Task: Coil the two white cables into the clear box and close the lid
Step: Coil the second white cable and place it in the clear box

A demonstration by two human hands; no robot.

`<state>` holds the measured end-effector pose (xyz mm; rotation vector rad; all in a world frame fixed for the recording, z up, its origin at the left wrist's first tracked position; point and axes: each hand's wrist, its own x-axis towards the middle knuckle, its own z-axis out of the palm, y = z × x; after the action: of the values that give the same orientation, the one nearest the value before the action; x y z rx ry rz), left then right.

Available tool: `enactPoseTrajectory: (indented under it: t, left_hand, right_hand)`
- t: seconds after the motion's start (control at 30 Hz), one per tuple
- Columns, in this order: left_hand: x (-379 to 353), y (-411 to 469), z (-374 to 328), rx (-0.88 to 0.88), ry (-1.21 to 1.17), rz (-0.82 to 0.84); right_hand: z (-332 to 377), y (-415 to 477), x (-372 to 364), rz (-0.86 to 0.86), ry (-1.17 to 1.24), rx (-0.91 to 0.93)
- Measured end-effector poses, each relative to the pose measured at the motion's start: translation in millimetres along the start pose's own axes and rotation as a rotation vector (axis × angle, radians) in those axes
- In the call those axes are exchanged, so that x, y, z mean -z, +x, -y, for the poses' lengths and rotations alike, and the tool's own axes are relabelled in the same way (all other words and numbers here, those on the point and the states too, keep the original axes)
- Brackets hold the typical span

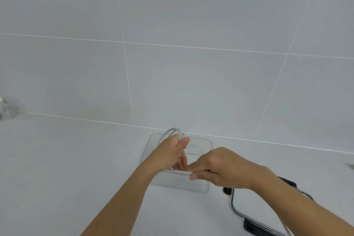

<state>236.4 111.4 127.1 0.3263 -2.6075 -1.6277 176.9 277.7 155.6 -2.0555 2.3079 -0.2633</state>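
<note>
The L hand [170, 152] reaches in from lower left w/ the forearm slanted up. It grasps a coil of white cable [172, 131]. The loops stand out above its knuckles, and its fingers point down into the clear box [209, 142] under it. Just right of it, the R hand [228, 166] comes across palm down and pinches a strand of this cable btw thumb and index, at the box's near rim. Under the R forearm lies the lid [247, 205], off the box.
</note>
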Motion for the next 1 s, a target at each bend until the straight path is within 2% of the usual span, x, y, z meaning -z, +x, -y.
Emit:
enactPoseTrajectory:
  t: [0.2, 0.4, 0.53, 0.73, 0.87, 1.0]
  left_hand:
    - [-3, -11, 4, -0.004, -0.083, 0.155]
    - [-1, -10, 1, 0.015, -0.263, 0.156]
    - [0, -8, 2, 0.022, -0.348, 0.145]
    - [4, -5, 5, 0.001, -0.347, 0.159]
    - [9, -3, 5, -0.03, -0.472, 0.163]
    - [13, -3, 5, -0.042, -0.557, 0.168]
  right_hand:
    - [-14, 2, 14, -0.116, 0.058, -0.137]
    - [-32, 7, 24, -0.157, 0.014, -0.285]
    - [-39, 12, 25, -0.186, -0.006, -0.319]
    - [-49, 15, 24, -0.204, 0.03, -0.351]
    - [-62, 14, 24, -0.245, 0.014, -0.381]
    - [-82, 7, 23, -0.234, -0.129, -0.416]
